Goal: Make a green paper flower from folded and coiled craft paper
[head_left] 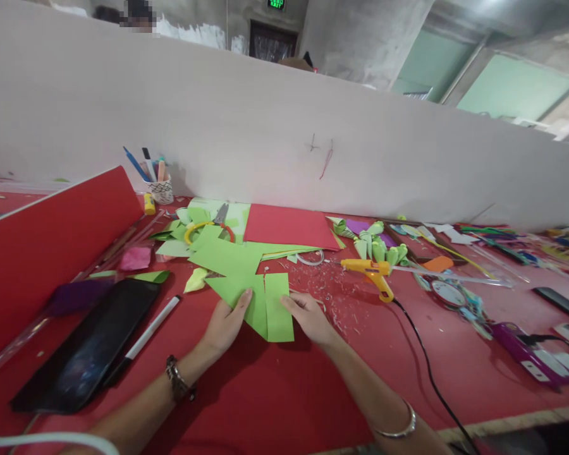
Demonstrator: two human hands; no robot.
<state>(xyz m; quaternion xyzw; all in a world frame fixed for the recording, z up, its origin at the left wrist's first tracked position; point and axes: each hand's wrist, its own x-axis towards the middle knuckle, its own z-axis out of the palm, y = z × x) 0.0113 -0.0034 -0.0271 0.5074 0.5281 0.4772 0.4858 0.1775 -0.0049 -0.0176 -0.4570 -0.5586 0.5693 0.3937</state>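
In the head view, my left hand (224, 323) grips a pointed piece of light green paper (255, 316), its thumb on top and its fingers hidden beneath. My right hand (310, 318) pinches the edge of a rectangular green paper strip (277, 303) between thumb and fingers. A narrow gap parts the two pieces along most of their length; whether they still join somewhere, I cannot tell. Just beyond them lies a larger green paper sheet (227, 256). Behind that, scissors (222, 215) with yellow and orange handles rest on green scraps.
A yellow glue gun (370, 272) with a black cord lies right of my hands. Rolled green paper cones (372, 243) sit behind it. At left are a black phone (85, 347), a marker (146, 338) and a cup of pens (161, 189). A white partition (265, 139) borders the red table.
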